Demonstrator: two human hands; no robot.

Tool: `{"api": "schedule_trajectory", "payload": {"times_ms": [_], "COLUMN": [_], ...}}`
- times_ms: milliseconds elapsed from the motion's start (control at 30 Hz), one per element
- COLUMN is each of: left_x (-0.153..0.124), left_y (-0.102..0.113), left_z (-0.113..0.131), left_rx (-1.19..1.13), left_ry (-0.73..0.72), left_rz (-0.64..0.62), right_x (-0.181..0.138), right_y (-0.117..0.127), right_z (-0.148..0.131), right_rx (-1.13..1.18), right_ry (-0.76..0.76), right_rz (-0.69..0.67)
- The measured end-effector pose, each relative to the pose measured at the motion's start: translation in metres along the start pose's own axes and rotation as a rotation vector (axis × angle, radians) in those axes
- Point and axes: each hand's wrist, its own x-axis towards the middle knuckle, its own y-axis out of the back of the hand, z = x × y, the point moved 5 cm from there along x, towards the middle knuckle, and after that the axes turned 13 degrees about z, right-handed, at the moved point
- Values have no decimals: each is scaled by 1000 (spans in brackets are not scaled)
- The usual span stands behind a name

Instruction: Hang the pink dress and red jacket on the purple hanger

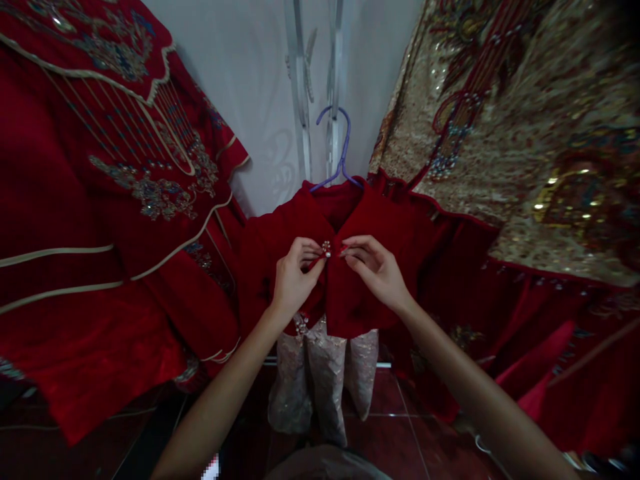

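Observation:
A short red jacket [350, 293] hangs on a purple hanger [345, 143] straight in front of me. At its front opening sits a small jeweled clasp [327, 249] with pearl-like beads. My left hand [299, 273] pinches the jacket's edge right beside this clasp, thumb below and fingers above. On the other side of the opening, my right hand [374, 267] has its thumb and fingertips drawn together at the opposite front edge. Whatever lies between those right fingertips is too small and dark to make out. Shiny pale fabric [325, 380] hangs down below the jacket.
Red embroidered garments with cream piping [165, 193] hang close on the left. A gold sequined garment [500, 133] and dark red cloth [475, 333] fill the right. Behind the hanger stands a metal rack post [303, 87] before a pale wall. Dark red tiles [395, 427] cover the floor.

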Motion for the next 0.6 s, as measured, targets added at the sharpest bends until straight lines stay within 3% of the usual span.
{"api": "schedule_trajectory", "payload": {"times_ms": [267,500,600], "left_x": [19,37,35], "left_y": [9,17,13], "left_z": [-12,-32,-24], "left_rx": [-106,-205,-210], "left_ry": [32,129,109], "left_rz": [-93,34,-18], "right_x": [-5,-18,-17], "right_y": [-10,-8,-10], "right_z": [-1,-34,-37], "right_rx": [-80,-15,-17], "right_ry": [-1,-43,-44], "right_rz": [2,-93,-123]}}
